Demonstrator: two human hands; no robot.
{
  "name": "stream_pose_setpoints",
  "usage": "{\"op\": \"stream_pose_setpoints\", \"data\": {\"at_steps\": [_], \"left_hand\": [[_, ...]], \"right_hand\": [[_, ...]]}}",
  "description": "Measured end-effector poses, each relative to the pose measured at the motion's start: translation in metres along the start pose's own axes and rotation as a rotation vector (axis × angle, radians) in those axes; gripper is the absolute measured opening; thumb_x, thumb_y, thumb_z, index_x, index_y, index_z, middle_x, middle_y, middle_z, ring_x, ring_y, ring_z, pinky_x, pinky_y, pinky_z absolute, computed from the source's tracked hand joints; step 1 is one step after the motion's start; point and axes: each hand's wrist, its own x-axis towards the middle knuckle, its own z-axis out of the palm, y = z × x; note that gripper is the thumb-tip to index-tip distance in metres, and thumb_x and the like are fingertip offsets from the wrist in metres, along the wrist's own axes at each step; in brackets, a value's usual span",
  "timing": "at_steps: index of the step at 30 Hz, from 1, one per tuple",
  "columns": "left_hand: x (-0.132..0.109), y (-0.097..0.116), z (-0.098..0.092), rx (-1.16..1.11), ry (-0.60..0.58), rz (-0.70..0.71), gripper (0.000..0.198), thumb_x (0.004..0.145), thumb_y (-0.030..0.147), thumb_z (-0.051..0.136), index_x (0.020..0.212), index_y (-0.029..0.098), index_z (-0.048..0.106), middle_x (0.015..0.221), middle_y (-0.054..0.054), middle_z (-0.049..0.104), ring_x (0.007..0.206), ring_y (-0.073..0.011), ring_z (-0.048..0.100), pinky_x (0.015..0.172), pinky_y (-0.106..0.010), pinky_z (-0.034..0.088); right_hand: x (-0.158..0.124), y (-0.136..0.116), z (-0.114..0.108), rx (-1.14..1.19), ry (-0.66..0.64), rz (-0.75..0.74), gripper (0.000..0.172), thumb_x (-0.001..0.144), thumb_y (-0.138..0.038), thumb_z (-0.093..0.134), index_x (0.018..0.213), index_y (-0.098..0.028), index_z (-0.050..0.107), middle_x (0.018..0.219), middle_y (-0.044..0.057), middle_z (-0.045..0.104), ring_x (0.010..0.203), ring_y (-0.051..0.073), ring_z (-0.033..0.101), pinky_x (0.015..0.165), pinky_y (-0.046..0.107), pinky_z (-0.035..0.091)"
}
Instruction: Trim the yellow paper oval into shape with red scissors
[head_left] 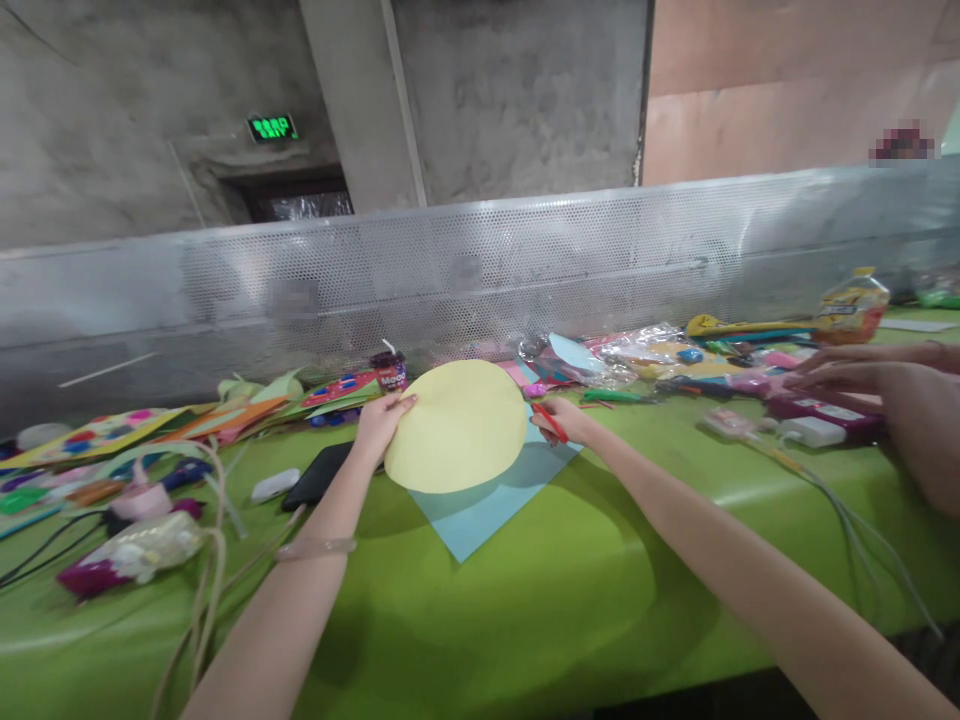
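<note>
A pale yellow paper disc (457, 428) is held up over the table by my left hand (381, 422), whose thumb and fingers pinch its left edge. My right hand (566, 420) grips red-handled scissors (551, 423) at the disc's right edge. Their blades are mostly hidden, so whether they touch the paper is unclear. Below the disc lies a sheet of light blue paper (469, 520), one corner pointing toward me. Just left of my left wrist are a black flat object (319, 478) and a small white object (275, 486).
Coloured paper crafts (120, 430) and a cable bag (135, 550) lie at the left. A dark drink cup (388, 370) stands behind the disc. At the right, another person's hands (862, 375) rest over a maroon box (832, 415), near a juice bottle (853, 305). A perforated metal barrier (465, 270) runs along the back.
</note>
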Motion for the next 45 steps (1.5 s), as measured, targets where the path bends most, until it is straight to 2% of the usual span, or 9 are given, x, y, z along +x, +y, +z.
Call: {"op": "stream_pose_setpoints", "data": {"at_steps": [28,45], "left_hand": [[-0.001,0.0,0.001,-0.004,-0.019,0.013,0.04,0.058,0.043,0.058,0.085,0.014,0.067,0.081,-0.005,0.067,0.074,-0.0214,0.059,0.066,-0.028,0.042],[0.002,-0.005,0.0,0.031,-0.038,0.023,0.048,0.059,0.047,0.057,0.091,0.012,0.064,0.089,-0.007,0.066,0.078,-0.0213,0.058,0.068,-0.027,0.041]], "right_hand": [[-0.001,-0.001,0.001,-0.027,0.009,-0.004,0.022,0.069,-0.023,0.043,0.049,-0.015,0.042,0.041,-0.001,0.05,0.034,0.006,0.044,0.034,0.016,0.038],[-0.004,-0.008,-0.002,-0.12,0.031,-0.044,0.02,0.069,-0.022,0.042,0.05,-0.015,0.042,0.042,-0.001,0.051,0.034,0.006,0.045,0.036,0.017,0.04]]}}
